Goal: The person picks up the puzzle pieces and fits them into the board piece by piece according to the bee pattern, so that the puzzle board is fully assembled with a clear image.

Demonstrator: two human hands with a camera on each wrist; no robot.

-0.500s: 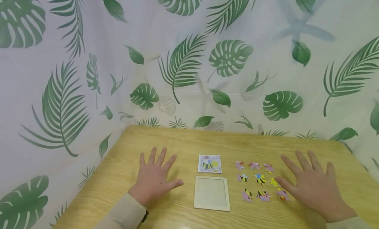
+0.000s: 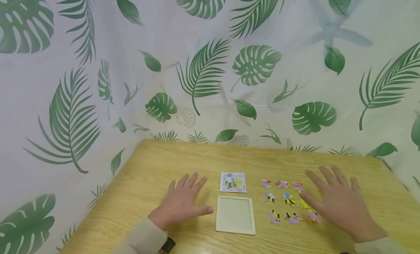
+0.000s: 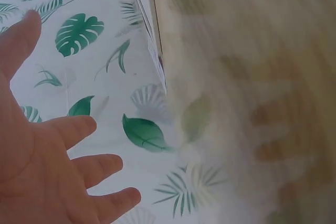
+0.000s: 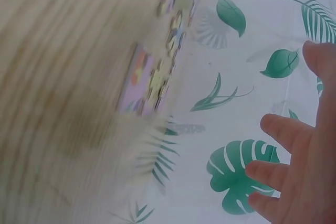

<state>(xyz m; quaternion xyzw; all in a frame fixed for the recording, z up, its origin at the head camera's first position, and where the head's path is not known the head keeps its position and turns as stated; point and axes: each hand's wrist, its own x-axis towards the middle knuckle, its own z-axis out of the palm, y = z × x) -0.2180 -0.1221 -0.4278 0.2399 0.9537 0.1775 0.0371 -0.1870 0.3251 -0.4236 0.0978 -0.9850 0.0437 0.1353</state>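
Note:
My left hand (image 2: 182,203) hovers over the table left of a square puzzle frame (image 2: 219,214), fingers spread and holding nothing. Just behind the frame lies a small picture card (image 2: 233,182) with a bee-like drawing. To the right, several jigsaw pieces (image 2: 290,199) in pink, yellow and black lie apart in three rows. My right hand (image 2: 342,204), also spread and holding nothing, is above the table by the right-hand pieces, its thumb covering part of one in the head view. In the right wrist view the pieces (image 4: 137,80) look blurred beyond the fingers (image 4: 283,129).
The wooden table (image 2: 177,155) reaches back to a white curtain (image 2: 210,126) printed with green leaves, which also hangs along the left side. A dark band (image 2: 168,244) circles the left wrist.
My left hand has moved right and slightly down, nearer the frame. The right hand has shifted a little to the left. Frame, card and pieces stay where they were.

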